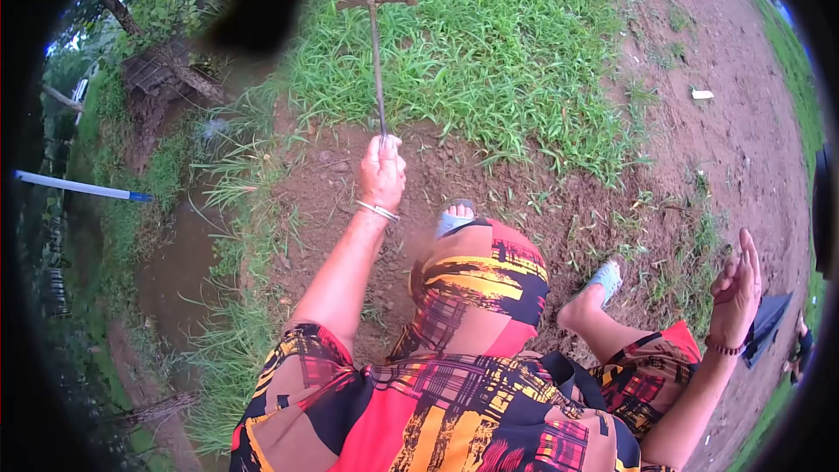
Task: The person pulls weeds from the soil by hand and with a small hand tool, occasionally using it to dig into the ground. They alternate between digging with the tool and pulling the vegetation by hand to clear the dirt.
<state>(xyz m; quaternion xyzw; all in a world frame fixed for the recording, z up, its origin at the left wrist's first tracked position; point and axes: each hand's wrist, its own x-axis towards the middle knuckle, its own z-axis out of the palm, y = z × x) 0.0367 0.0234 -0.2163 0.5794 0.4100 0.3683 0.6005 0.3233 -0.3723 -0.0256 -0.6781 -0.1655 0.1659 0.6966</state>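
Note:
My left hand (382, 179) is wrapped round the lower end of the thin handle of a hoe (377, 57). The hoe points away from me, and its wide, soil-brown head lies across the far end, over the grass. A pale bangle circles that wrist. Off to the right, my right hand (738, 293) is raised with its fingers stretched out and nothing in it; a beaded bracelet sits at the wrist. Below the left hand is bare brown soil (336, 162), which meets the edge of the green grass (489, 61).
My sandalled feet, one at the centre (456, 214) and one to the right (603, 281), rest on the soil. A ditch of muddy water (179, 253) runs along the left. A dirt path (708, 140) lies right, with a person (800, 350) at the far edge.

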